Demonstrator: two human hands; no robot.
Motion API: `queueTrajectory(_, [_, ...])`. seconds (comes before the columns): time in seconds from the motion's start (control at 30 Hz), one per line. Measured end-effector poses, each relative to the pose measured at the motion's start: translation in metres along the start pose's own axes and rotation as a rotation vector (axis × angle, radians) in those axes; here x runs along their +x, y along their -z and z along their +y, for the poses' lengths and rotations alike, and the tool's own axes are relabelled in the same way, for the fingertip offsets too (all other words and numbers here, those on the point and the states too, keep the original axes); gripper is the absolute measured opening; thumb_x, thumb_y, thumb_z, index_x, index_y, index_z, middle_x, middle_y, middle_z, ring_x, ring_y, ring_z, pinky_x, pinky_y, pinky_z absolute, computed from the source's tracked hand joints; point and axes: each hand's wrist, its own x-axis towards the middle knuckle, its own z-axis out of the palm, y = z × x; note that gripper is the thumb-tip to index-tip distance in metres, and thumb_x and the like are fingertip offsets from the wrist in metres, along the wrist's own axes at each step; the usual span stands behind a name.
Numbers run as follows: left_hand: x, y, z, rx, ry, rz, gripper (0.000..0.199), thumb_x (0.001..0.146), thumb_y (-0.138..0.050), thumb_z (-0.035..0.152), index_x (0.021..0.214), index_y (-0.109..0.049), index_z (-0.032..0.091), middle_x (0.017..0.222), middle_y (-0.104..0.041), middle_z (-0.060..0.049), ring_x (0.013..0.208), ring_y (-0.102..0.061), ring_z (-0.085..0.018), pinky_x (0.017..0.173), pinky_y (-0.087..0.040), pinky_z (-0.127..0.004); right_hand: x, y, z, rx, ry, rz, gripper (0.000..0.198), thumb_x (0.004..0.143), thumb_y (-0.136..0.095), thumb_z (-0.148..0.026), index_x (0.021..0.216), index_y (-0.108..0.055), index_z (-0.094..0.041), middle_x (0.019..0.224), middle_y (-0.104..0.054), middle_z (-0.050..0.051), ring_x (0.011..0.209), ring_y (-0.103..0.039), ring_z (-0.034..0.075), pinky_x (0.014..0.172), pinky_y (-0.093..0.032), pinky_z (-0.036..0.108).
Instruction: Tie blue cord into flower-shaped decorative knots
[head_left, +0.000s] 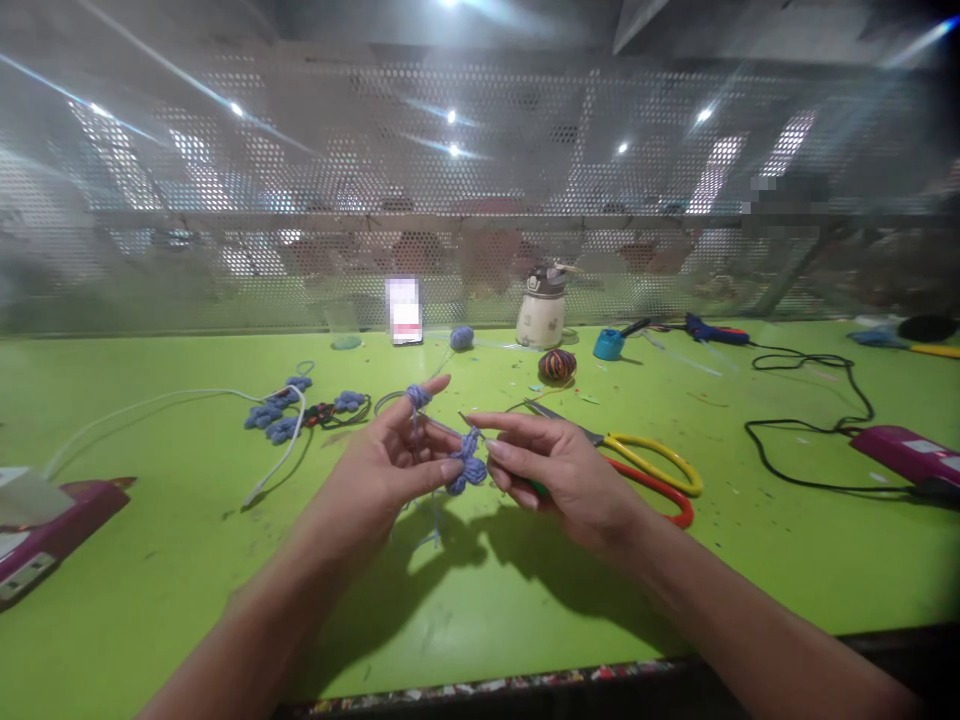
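My left hand (401,455) pinches a small purple crocheted flower (470,468) between thumb and fingers. Purple yarn (418,397) is wound around its raised index finger, and loose yarn ends hang below the flower. In my right hand (551,460) is a crochet hook, mostly covered by the fingers; a bit of green shows under them. The hook's tip is close to the top of the flower, too small to tell whether a loop is on it. A ball of purple yarn (461,338) lies farther back, with a strand running toward my left hand.
Scissors (652,465) with yellow and red handles lie beside my right hand. Finished purple flowers (281,410) and a white cable (300,440) are at left. Behind stand a phone (405,312), a dark multicoloured yarn ball (557,366) and a bottle (540,310). Power strips (911,452) flank the table.
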Motion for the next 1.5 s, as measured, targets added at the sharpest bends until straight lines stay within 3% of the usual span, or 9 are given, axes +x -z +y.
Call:
queueTrajectory(0.27, [-0.002,-0.002,0.000,0.039,-0.042,-0.023,0.110,0.070,-0.079,0.007,0.156,-0.012,0.022,0.075,-0.069,0.000,0.073,-0.064,-0.016,0.069,-0.051,-0.028,0.000,0.002,-0.003,-0.078,-0.038,0.002,0.033,0.078,-0.070,-0.025,0.110,-0.075,-0.018,0.055,-0.053,-0.005,0.043,-0.038,0.005,0.042,-0.025,0.021])
queueTrajectory(0.53, [0.004,0.002,-0.007,0.136,-0.042,-0.066,0.119,0.065,-0.079,0.007,0.156,-0.004,0.022,0.062,-0.066,0.003,0.061,-0.062,-0.016,0.060,-0.049,-0.026,0.001,0.002,-0.002,-0.238,-0.045,-0.011,0.029,0.081,-0.067,-0.023,0.107,-0.076,-0.014,0.053,-0.053,-0.005,0.042,-0.037,0.005,0.042,-0.026,0.021])
queueTrajectory(0.7, [0.002,-0.005,-0.008,0.492,-0.030,-0.023,0.100,0.072,-0.068,0.006,0.155,-0.016,0.024,0.063,-0.064,0.003,0.061,-0.062,-0.018,0.063,-0.048,-0.031,0.007,0.000,0.000,-0.418,-0.036,0.081,0.022,0.077,-0.065,-0.011,0.094,-0.079,-0.012,0.050,-0.054,-0.004,0.041,-0.037,0.005,0.042,-0.028,0.022])
queueTrajectory(0.77, [0.000,-0.010,-0.010,0.674,-0.122,0.052,0.088,0.075,-0.066,0.007,0.152,-0.029,0.025,0.065,-0.066,0.002,0.060,-0.060,-0.018,0.064,-0.045,-0.031,0.009,-0.002,0.002,-0.392,-0.075,0.160,0.021,0.077,-0.065,-0.011,0.093,-0.079,-0.011,0.047,-0.053,-0.004,0.040,-0.037,0.005,0.042,-0.028,0.021])
queueTrajectory(0.87, [-0.004,-0.015,-0.015,0.804,-0.333,0.156,0.069,0.079,-0.065,0.012,0.144,-0.046,0.026,0.072,-0.070,-0.001,0.064,-0.059,-0.018,0.068,-0.042,-0.031,0.011,-0.006,0.006,-0.162,-0.120,0.241,0.023,0.076,-0.067,-0.016,0.097,-0.076,-0.011,0.049,-0.053,-0.004,0.039,-0.038,0.005,0.040,-0.027,0.020])
queueTrajectory(0.93, [-0.005,-0.016,-0.019,0.773,-0.421,0.192,0.059,0.081,-0.066,0.015,0.138,-0.054,0.027,0.079,-0.072,-0.002,0.071,-0.060,-0.018,0.074,-0.043,-0.031,0.010,-0.008,0.008,0.001,-0.109,0.241,0.030,0.075,-0.070,-0.021,0.103,-0.074,-0.011,0.052,-0.056,-0.004,0.039,-0.039,0.005,0.039,-0.025,0.019])
queueTrajectory(1.0, [-0.003,-0.016,-0.021,0.687,-0.419,0.219,0.055,0.080,-0.069,0.018,0.134,-0.058,0.026,0.080,-0.071,-0.002,0.073,-0.061,-0.019,0.077,-0.044,-0.032,0.009,-0.010,0.010,0.099,-0.081,0.229,0.039,0.074,-0.072,-0.025,0.110,-0.070,-0.012,0.054,-0.057,-0.004,0.039,-0.039,0.004,0.038,-0.023,0.018])
queueTrajectory(1.27, [0.007,-0.008,-0.009,0.042,-0.020,0.176,0.075,0.064,-0.083,0.013,0.133,-0.054,0.011,0.068,-0.065,0.002,0.067,-0.060,-0.013,0.071,-0.047,-0.027,0.004,-0.011,0.009,0.094,-0.001,0.225,0.035,0.072,-0.073,-0.026,0.105,-0.073,-0.013,0.056,-0.057,-0.004,0.041,-0.039,0.004,0.041,-0.024,0.019])
queueTrajectory(1.5, [0.004,-0.002,-0.001,-0.155,0.115,0.144,0.062,0.063,-0.081,0.005,0.122,-0.063,0.009,0.070,-0.067,-0.001,0.067,-0.061,-0.012,0.069,-0.046,-0.024,0.002,-0.007,0.006,-0.019,0.071,0.185,0.027,0.072,-0.075,-0.026,0.096,-0.078,-0.015,0.054,-0.056,-0.003,0.042,-0.039,0.005,0.041,-0.025,0.021])
